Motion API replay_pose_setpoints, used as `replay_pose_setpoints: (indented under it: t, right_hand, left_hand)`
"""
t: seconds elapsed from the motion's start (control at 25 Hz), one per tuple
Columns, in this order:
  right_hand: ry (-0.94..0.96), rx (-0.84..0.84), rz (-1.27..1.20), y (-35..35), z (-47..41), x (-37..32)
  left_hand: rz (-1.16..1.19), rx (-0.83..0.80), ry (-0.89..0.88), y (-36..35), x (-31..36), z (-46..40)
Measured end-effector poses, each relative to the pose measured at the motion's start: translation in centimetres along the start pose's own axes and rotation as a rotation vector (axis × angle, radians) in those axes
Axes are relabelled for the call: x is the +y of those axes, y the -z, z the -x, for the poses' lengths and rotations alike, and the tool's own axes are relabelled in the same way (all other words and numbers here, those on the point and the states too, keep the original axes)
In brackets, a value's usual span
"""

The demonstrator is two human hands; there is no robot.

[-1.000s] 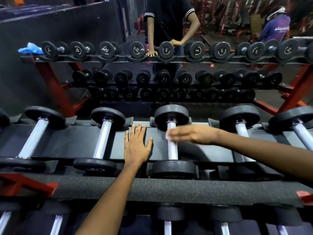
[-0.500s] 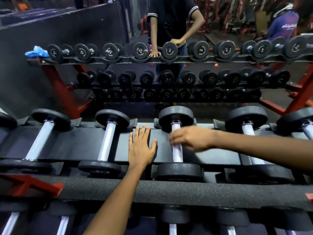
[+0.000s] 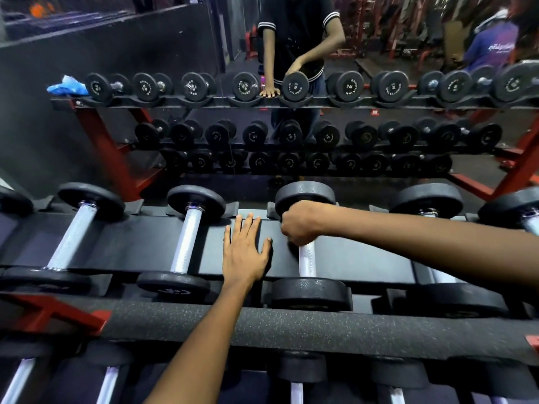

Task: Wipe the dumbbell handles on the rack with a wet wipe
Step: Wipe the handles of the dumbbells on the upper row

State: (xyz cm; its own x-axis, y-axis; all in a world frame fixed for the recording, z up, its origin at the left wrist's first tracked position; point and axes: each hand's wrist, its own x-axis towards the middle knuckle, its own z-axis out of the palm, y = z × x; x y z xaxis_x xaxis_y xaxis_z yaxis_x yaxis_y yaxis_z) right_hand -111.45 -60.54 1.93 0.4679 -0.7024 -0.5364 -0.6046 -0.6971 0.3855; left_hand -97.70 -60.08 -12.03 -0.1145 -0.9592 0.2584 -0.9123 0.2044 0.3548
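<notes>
Several black dumbbells with chrome handles lie in a row on the rack's top shelf (image 3: 140,243). My right hand (image 3: 300,224) grips the far end of the middle dumbbell's handle (image 3: 307,262), fingers curled round it just below the far weight head. The wet wipe is hidden inside that fist. My left hand (image 3: 245,252) rests flat, fingers straight, on the shelf between this dumbbell and the one to its left (image 3: 188,239).
A speckled padded bar (image 3: 291,330) runs along the rack's front, with more dumbbells on a lower tier. A mirror behind reflects the rack and a person standing. A blue packet (image 3: 65,86) shows at the reflected rack's left end. Red frame legs stand at both sides.
My right hand went from hovering with straight fingers over the middle handle to curling round its far end. My left hand stayed flat on the shelf.
</notes>
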Motion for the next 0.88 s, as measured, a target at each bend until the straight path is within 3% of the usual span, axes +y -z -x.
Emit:
replay_pose_setpoints:
  t: [0.16, 0.32, 0.44, 0.52, 0.6, 0.68, 0.76, 0.8, 0.88]
  right_hand:
    - [0.130, -0.398, -0.069, -0.4, -1.7, -2.7]
    - [0.017, -0.289, -0.022, 0.7, -1.9, -1.5]
    - [0.204, -0.294, -0.129, -1.3, -0.4, -2.5]
    - [0.275, -0.013, -0.411, -3.1, 2.7, -2.0]
    - [0.227, 0.218, -0.752, -5.4, 5.9, -0.6]
    - [0.102, 0.281, -0.937, -7.9, 8.3, 0.4]
    - [-0.197, 0.377, -1.164, -10.0, 8.6, 0.6]
    - [-0.376, 0.441, -1.404, -10.6, 7.9, 0.1]
    - [-0.567, 0.273, -1.979, -11.0, 5.3, -1.1]
  left_hand:
    - [0.021, 0.003, -0.004, 0.1, 0.1, -0.1]
    - [0.016, 0.022, -0.010, -0.2, -0.2, -0.1]
    - [0.021, 0.010, 0.004, -0.3, -0.2, 0.0]
    - [0.019, 0.012, 0.008, -0.3, -0.1, -0.1]
    - [0.018, 0.011, 0.003, -0.3, -0.1, -0.1]
    - [0.016, 0.006, 0.005, -0.4, -0.2, -0.2]
    - [0.012, 0.007, 0.010, -0.4, -0.2, -0.1]
    - [0.013, 0.008, 0.009, -0.3, -0.1, -0.1]
    - [0.020, 0.012, 0.006, -0.2, 0.0, 0.1]
